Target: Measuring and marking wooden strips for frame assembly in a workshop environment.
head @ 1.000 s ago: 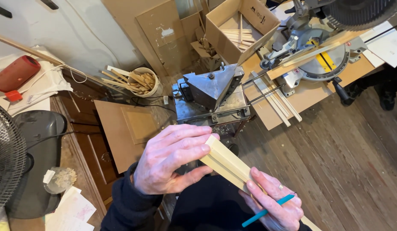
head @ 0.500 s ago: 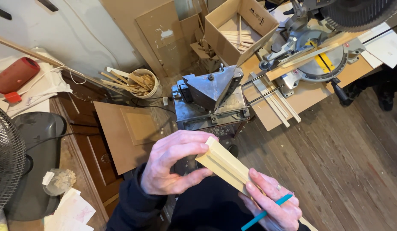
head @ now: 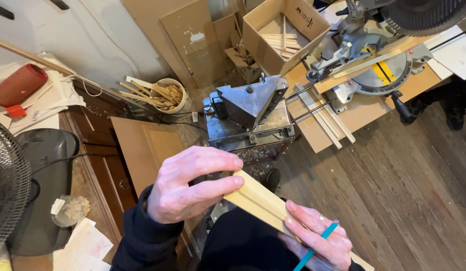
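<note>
A long pale wooden moulding strip [head: 260, 201] runs slantwise from the middle of the view down to the lower right. My left hand [head: 190, 185] pinches its upper end between thumb and fingers. My right hand [head: 316, 238] grips the strip lower down, fingers wrapped over it, and also holds a teal pencil [head: 316, 246] that points down and left. Both hands are held above my dark-clothed lap.
A metal frame-cutting machine [head: 250, 108] stands just beyond the strip. A mitre saw [head: 378, 60] sits on a board at the upper right, with loose strips [head: 323, 115] beside it. A cardboard box of sticks [head: 283, 35], a bucket of offcuts [head: 170, 95] and a fan [head: 7, 185] are around.
The view has shifted slightly; my left hand has slid a little up the strip's end. The right hand keeps its grip with the pencil.
</note>
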